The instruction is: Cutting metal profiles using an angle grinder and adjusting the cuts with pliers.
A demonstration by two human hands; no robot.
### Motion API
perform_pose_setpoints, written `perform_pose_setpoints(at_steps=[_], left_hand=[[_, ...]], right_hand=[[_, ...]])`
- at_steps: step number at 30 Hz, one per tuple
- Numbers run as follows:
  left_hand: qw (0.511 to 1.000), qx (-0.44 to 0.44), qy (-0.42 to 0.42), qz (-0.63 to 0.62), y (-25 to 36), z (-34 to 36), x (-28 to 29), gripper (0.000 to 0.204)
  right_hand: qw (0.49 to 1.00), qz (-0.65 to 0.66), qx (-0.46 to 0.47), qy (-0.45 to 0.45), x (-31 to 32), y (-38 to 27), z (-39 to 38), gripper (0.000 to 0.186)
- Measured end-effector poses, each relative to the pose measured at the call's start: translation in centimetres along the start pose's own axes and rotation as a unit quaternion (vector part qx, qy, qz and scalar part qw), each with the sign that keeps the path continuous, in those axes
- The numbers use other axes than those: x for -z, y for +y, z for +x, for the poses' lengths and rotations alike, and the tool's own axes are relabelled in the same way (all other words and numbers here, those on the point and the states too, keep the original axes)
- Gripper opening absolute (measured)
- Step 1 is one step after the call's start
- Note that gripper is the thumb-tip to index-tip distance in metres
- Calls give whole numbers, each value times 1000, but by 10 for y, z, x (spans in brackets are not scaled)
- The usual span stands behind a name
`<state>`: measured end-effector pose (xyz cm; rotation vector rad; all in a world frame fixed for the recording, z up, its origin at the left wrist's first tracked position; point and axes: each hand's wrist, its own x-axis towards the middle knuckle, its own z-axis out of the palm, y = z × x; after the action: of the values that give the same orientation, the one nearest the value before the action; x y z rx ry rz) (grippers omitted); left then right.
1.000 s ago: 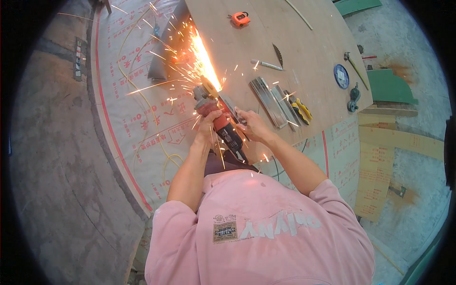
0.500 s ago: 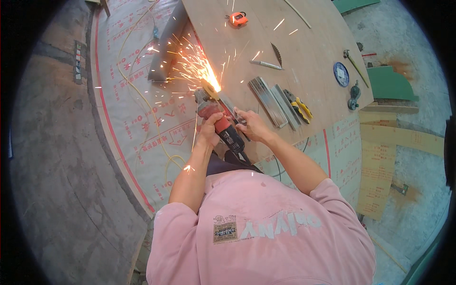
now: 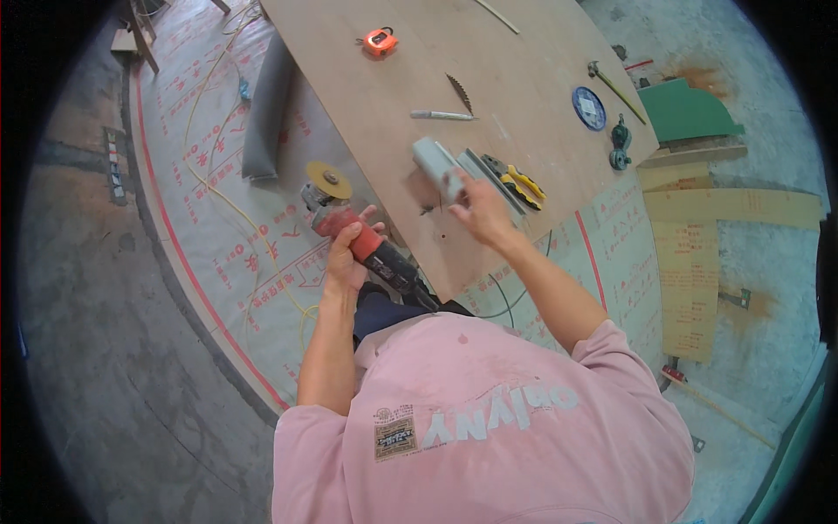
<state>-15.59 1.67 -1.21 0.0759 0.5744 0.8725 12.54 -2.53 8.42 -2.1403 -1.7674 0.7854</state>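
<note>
Landmark: plywood board (image 3: 524, 79), flat, pale brown, smooth face, laid slantwise; all places given from it.
Left hand (image 3: 347, 253): off the board's lower left edge, fingers wrapped tight around the red body of the grinder (image 3: 349, 225), thumb over the top.
Grinder: red and black, long barrel shape, lying just beside the board's left edge over the printed sheet; round yellowish disc (image 3: 329, 180) at its far end, flat face up, no sparks showing.
Right hand (image 3: 480, 210): over the board's lower part, fingers curled and pinching one end of the grey piece (image 3: 435, 164).
Grey piece: short, boxy, dull metal look, lifted at a tilt above the board near its lower left edge; whether its far end touches the wood, cannot tell.
Metal strips (image 3: 483, 171): flat, grey, lying on the board just beside the grey piece.
Yellow tool (image 3: 515, 177): yellow and black handles, on the board just right of the strips.
Tape measure (image 3: 379, 41): orange, rounded case, near the board's upper left.
Pen (image 3: 441, 114): slim, grey, mid-board.
Blade (image 3: 459, 93): thin, dark, curved, toothed, just above the pen.
Blue disc (image 3: 589, 108): round, flat, near the board's right edge.
Grey roll (image 3: 266, 109): soft tube shape, on the floor sheet left of the board.
</note>
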Motion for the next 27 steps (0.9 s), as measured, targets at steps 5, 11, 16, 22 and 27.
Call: perform_pose_setpoints(at_steps=[5, 11, 16, 22, 27], left_hand=[[999, 17, 15, 31, -3, -3, -10, 58], [998, 25, 33, 50, -7, -10, -9, 56], [998, 30, 23, 47, -7, -10, -13, 54], [997, 15, 52, 55, -4, -11, -7, 52], [997, 43, 63, 23, -6, 0, 6, 44]], right_hand=[[994, -9, -95, 56, 28, 57, 1, 57], [991, -43, -93, 89, -4, 52, 14, 57], [976, 55, -210, -10, 3, 112, 14, 52], [962, 198, -159, 98, 23, 110, 5, 27], [924, 362, -127, -9, 1, 34, 6, 26]])
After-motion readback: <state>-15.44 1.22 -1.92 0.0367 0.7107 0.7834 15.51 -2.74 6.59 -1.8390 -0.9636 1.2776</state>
